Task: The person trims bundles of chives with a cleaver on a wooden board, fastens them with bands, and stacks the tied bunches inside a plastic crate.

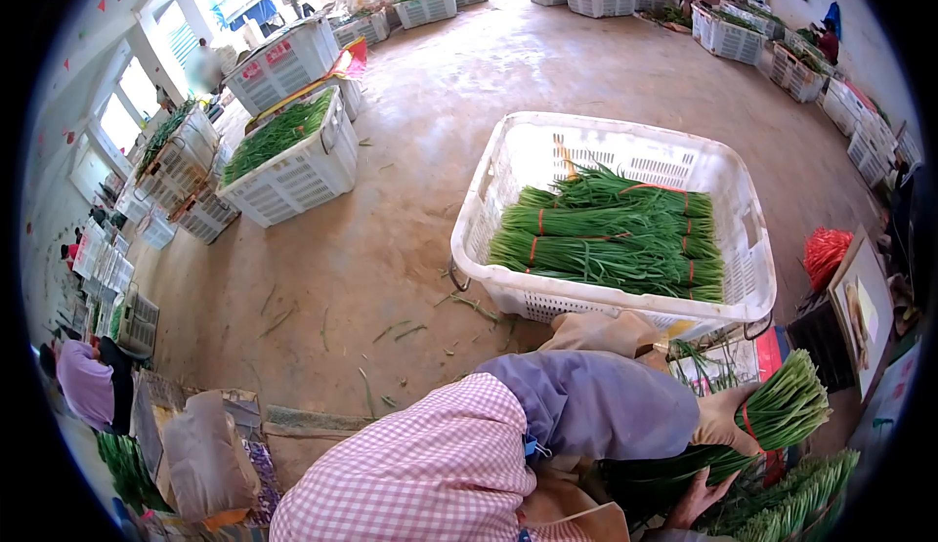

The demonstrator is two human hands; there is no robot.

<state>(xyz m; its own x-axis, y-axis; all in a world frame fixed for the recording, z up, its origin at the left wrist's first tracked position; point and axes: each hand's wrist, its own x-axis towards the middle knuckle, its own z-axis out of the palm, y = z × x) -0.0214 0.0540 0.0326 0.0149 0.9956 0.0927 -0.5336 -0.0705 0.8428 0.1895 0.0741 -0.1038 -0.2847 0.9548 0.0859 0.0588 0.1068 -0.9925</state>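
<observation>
One crate [625, 135], three o'clock: banded bundles [606, 249] laid inside, wall showing above them; seemingly part-filled, room left. Second crate [298, 173], ten o'clock: holds greens. One heap [801, 503] of greens, between four and five o'clock, apparently left to handle; banding unclear. One bunch [793, 400], four o'clock, outside the crate: tied, not yet packed. Left hand [725, 419]: wrapped around the bunch. Right hand [699, 499]: fingers against its leaves; whether gripping, cannot tell. One red band [748, 421]: around the bunch, already on.
</observation>
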